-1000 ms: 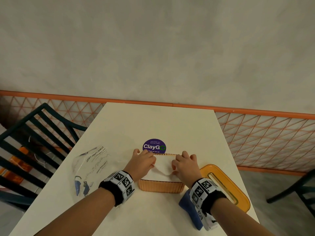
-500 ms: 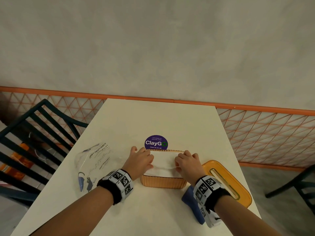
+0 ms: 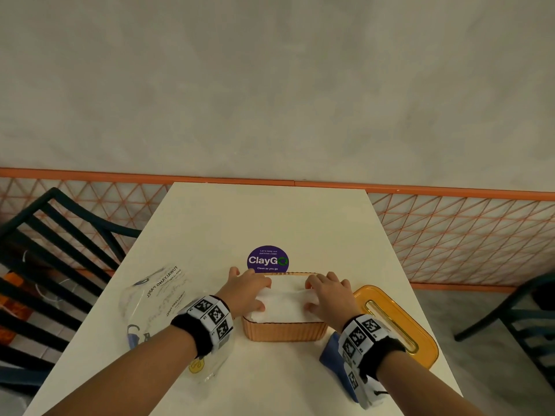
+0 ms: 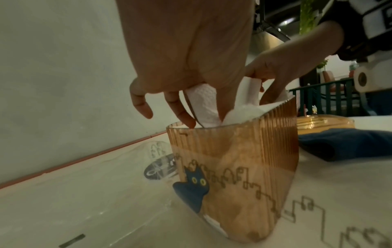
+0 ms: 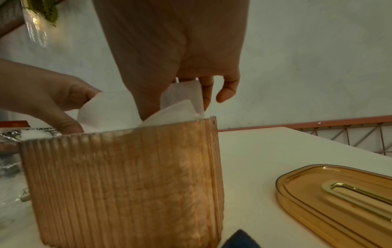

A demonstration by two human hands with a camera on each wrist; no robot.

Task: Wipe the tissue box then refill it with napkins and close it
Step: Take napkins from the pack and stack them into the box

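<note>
An amber ribbed tissue box (image 3: 283,331) stands open on the white table (image 3: 270,217), filled with white napkins (image 3: 285,304). My left hand (image 3: 246,291) is at the box's left end and my right hand (image 3: 329,295) at its right end. In the left wrist view, the left hand (image 4: 201,115) pinches a raised napkin fold (image 4: 203,104) at the box rim (image 4: 244,167). In the right wrist view, the right hand (image 5: 180,100) has its thumb pushed into the napkins (image 5: 178,110), with a sheet standing between thumb and fingers. The amber slotted lid (image 3: 396,322) lies to the right.
A blue cloth (image 3: 330,355) lies under my right wrist, beside the lid. A clear plastic napkin wrapper (image 3: 156,298) lies on the left. A purple ClayGo sticker (image 3: 268,259) sits just beyond the box. Dark chairs (image 3: 60,250) stand on both sides of the table.
Both hands stay on the napkins in the box and have drawn only slightly apart toward its ends. The box, lid and cloth have not moved.
</note>
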